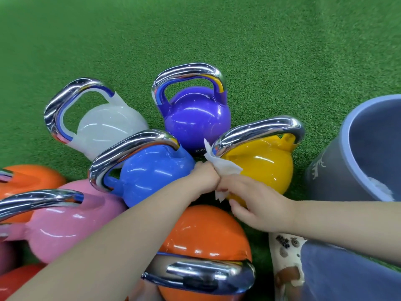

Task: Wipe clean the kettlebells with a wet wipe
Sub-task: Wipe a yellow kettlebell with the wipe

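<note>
Several kettlebells with chrome handles stand clustered on green turf: white, purple, blue, yellow, pink and orange. My left hand and my right hand meet above the gap between the blue and yellow kettlebells. Both hold a crumpled white wet wipe. The left fist grips its middle, and the right hand's fingertips pinch its lower end. The wipe's upper end touches the base of the yellow kettlebell's handle.
A grey-blue plastic bucket stands at the right, with something white inside. More orange and red kettlebells sit at the left edge. A patterned wipe packet lies at the bottom right, beside a grey-blue surface. Open turf stretches beyond the kettlebells.
</note>
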The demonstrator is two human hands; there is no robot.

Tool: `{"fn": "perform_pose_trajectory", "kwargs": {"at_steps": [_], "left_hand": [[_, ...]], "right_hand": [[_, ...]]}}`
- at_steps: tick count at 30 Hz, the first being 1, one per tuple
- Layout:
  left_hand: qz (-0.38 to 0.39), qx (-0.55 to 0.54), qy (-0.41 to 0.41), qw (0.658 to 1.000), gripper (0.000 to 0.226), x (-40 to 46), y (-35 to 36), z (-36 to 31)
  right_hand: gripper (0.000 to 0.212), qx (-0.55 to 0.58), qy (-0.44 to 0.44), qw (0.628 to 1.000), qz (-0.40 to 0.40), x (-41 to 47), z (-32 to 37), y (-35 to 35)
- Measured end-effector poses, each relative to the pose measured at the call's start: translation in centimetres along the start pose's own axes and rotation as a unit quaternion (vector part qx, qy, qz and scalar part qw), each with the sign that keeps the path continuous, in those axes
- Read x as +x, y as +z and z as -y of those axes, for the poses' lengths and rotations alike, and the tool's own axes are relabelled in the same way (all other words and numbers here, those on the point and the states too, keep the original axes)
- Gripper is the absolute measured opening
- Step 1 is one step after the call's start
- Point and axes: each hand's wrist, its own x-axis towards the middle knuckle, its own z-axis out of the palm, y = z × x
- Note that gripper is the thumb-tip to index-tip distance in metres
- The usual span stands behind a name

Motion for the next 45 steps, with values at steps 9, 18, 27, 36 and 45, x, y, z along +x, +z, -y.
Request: {"fn": "perform_pose_trajectory", "kwargs": {"at_steps": [9, 18, 27, 36, 45], "left_hand": [[-0.032, -0.223, 0.062, 0.972, 0.036, -2.4, -0.6, 1.2], [0.108, -0.339, -0.002, 0.935, 0.053, -2.8, 0.4, 1.2], [0.128, -0.405, -0.035, 0.904, 0.055, -2.6, 1.1, 0.2], [0.101, -0.316, -0.003, 0.943, 0.059, -1.6, 1.1, 1.1], [0.021, -0.238, 0.115, 0.964, 0.039, -1.0, -0.7, 2.4]], "right_hand": [[0.057, -0.021, 0.168, 0.983, -0.077, 1.4, -0.5, 0.2], [0.065, -0.346, 0.136, 0.928, 0.009, 2.0, -1.9, -0.2], [0.037, -0.257, 0.167, 0.948, 0.082, 5.2, -2.4, -3.5], [0.047, -0.260, 0.152, 0.949, 0.091, 4.4, -2.5, -3.4], [0.067, -0.172, 0.128, 0.977, 0.003, 2.1, -3.6, -2.5]]}}
